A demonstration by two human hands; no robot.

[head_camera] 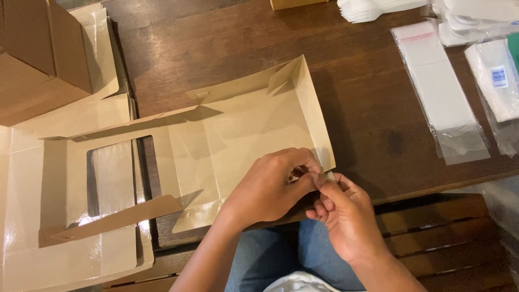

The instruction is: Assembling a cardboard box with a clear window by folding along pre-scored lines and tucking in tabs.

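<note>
Looking down, we list what we see, largest first.

Table: we see a dark brown wooden table (227,38) filling most of the frame, with a slatted bench (432,227) at the lower right.

Unfolded box: a tan cardboard box blank (243,135) with a window cut-out lies open across the middle of the frame, its glossy inner side up and its far side wall partly raised. Its near right corner sits at the table's front edge, where both our hands meet.

Stacked blanks: more flat glossy blanks (32,227) lie under it at the left and lower left.

Closed carton: a brown carton (38,59) stands in the upper left corner.

Clear sleeves: transparent bags with white inserts (443,92) lie at the upper right, well apart from the box.

White cutlery: a bundle of white plastic forks (373,8) lies at the top edge.

Left hand: our left hand (270,186) rests on the box's near right corner, its grip pressed together on the corner flap.

Right hand: our right hand (346,216) comes up from below just beside it, its grip pinching the same corner flap (323,176), thumb and forefinger touching the left fingers.

Jeans: blue denim (281,254) shows at the bottom centre.
</note>
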